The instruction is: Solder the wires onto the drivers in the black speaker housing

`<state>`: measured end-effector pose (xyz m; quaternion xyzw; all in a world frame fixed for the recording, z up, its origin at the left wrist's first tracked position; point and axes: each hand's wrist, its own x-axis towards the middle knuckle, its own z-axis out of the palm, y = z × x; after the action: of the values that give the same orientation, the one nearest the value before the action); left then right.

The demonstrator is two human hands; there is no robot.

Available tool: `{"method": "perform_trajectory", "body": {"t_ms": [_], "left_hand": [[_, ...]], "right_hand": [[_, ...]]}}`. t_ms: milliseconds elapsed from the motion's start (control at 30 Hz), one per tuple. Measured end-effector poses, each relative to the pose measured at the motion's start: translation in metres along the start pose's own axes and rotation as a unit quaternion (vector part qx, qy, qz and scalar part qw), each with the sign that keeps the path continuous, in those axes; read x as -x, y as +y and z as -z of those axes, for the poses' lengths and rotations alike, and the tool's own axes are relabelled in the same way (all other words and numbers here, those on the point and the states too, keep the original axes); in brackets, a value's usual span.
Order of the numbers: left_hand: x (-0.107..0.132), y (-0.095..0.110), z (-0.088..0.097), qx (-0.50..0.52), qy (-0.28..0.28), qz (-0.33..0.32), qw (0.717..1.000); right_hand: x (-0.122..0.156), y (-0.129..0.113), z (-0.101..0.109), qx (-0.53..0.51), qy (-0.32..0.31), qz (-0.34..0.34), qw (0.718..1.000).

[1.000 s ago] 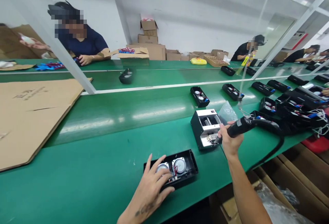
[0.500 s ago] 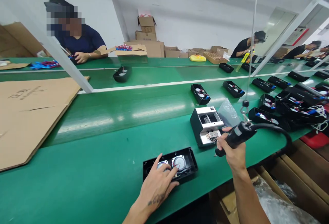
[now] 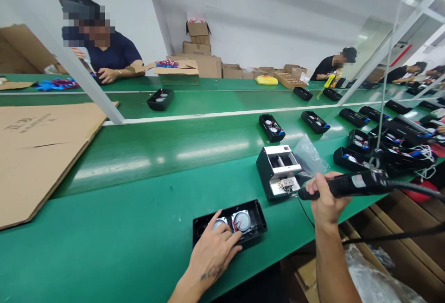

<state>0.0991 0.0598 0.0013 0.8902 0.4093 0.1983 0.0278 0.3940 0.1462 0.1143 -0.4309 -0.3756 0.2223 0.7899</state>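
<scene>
My left hand (image 3: 213,245) lies over the near side of a black speaker housing (image 3: 257,217), fingers stretched out and apart. Inside the housing are two round speakers; the right speaker (image 3: 241,221), with red wires, shows clearly, while my fingers partly hide the left one. Closed round a black electric screwdriver (image 3: 354,185) is my right hand (image 3: 328,198), holding the tool nearly level. Its tip points left at the front of a screw feeder (image 3: 278,170), a black and silver box; whether they touch I cannot tell.
Behind the feeder lies a clear plastic bag (image 3: 310,154). Several black housings (image 3: 271,127) stand on the green bench, crowded at the right. A cardboard sheet (image 3: 45,154) covers the left side. Co-workers sit across the bench. Open cartons (image 3: 392,242) stand below at right.
My right hand has moved right with the screwdriver, which has swung from tilted down to nearly level, its tip now at the feeder. My left hand stays on the housing.
</scene>
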Motion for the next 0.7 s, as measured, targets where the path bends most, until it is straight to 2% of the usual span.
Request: {"method": "perform_trajectory", "body": {"t_ms": [67,167,367,700], "left_hand": [[0.000,0.000,0.001,0.002,0.006,0.000,1.000],[0.000,0.000,0.001,0.006,0.004,0.001,1.000],[0.001,0.000,0.002,0.007,0.002,-0.001,1.000],[-0.001,0.001,0.001,0.015,0.020,0.005,1.000]], "right_hand": [[-0.013,0.008,-0.002,0.030,0.006,0.013,0.999],[-0.023,0.020,-0.004,0.068,-0.025,0.011,0.997],[-0.024,0.034,-0.007,0.084,-0.052,0.002,0.995],[-0.025,0.040,-0.008,0.092,-0.060,-0.015,0.994]]}}
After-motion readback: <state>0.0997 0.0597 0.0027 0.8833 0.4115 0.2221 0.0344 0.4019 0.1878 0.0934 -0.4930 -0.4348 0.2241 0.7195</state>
